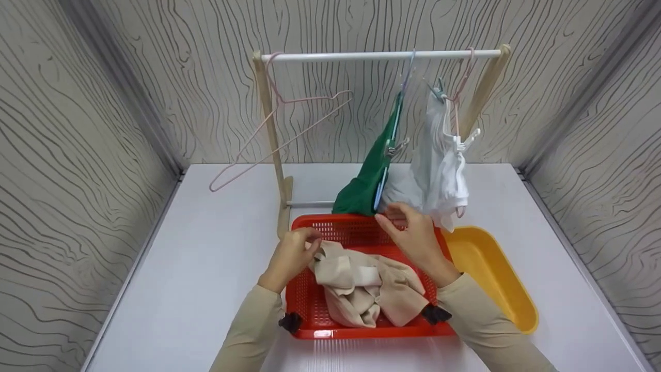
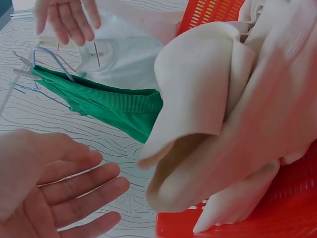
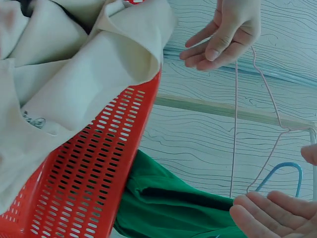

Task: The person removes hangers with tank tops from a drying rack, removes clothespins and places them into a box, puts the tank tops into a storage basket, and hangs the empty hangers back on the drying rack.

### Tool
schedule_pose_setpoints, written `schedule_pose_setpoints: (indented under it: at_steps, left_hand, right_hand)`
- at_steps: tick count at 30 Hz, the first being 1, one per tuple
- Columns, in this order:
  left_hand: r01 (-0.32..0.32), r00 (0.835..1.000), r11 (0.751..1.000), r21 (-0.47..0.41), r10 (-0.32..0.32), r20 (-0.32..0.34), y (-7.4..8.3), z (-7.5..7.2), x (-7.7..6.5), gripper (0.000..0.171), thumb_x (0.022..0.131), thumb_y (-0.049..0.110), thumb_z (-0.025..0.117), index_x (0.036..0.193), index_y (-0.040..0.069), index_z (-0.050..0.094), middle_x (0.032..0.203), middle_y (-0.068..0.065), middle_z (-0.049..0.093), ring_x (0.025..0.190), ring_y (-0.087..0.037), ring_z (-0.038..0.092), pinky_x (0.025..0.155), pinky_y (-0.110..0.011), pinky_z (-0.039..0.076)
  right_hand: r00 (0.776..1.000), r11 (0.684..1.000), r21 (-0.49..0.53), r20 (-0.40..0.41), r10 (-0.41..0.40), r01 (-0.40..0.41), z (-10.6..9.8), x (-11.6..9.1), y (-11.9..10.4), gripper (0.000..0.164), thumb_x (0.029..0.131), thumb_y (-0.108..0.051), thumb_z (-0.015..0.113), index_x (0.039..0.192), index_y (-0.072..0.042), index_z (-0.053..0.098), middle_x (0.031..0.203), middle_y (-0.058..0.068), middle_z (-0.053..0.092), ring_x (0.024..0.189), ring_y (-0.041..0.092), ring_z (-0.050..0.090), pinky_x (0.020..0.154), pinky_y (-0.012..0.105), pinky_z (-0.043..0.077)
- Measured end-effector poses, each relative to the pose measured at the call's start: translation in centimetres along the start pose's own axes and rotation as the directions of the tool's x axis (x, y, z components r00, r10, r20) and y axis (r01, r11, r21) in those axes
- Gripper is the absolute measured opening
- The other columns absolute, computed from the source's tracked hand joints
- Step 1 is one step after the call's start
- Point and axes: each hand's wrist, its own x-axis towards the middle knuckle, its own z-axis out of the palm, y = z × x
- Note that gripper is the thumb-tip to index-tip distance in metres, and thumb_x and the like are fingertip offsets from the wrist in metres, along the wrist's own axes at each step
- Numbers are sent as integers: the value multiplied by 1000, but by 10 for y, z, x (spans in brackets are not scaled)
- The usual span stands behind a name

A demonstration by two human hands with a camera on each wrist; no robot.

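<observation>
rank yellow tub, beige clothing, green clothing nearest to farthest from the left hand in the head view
From the left hand:
1. Beige clothing, in the red basket, beside the hand
2. Green clothing, hanging ahead and to the right
3. Yellow tub, on the right, past the basket

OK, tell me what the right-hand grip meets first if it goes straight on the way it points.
Most likely the green garment: in the head view, the right-hand grip points toward its lower end. The gap between them is hard to judge.
</observation>
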Motion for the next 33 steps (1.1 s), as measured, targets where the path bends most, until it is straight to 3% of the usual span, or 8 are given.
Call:
schedule_pose_setpoints:
  at_steps: [6,22,33]
  left_hand:
    - [19,1000,1000,-13,-19,15,1,1,0,12,89,6,64,96,0,72,93,-14,74,86,-22,71,78,-35,59]
    - [52,997,998,-34,-50,56,1,3,-2,14,90,7,62,100,0,71,96,-14,74,89,-22,71,80,-36,59]
    - [35,999,998,-59,-33,41,-2,4,-3,14,91,6,61,99,-2,70,96,-16,73,88,-22,72,78,-36,59]
  right_hand:
    - [999,999,17,-11,46,-46,-2,13,-10,41,91,-22,67,124,0,58,124,20,64,111,35,65,97,45,53]
    - [997,997,-16,-42,69,-70,2,43,-15,56,92,-28,64,137,-1,44,140,20,51,125,37,55,104,47,48]
    - [991,1000,-6,-129,-27,26,-5,49,-13,40,94,-9,58,129,9,50,126,28,58,118,39,58,100,50,50]
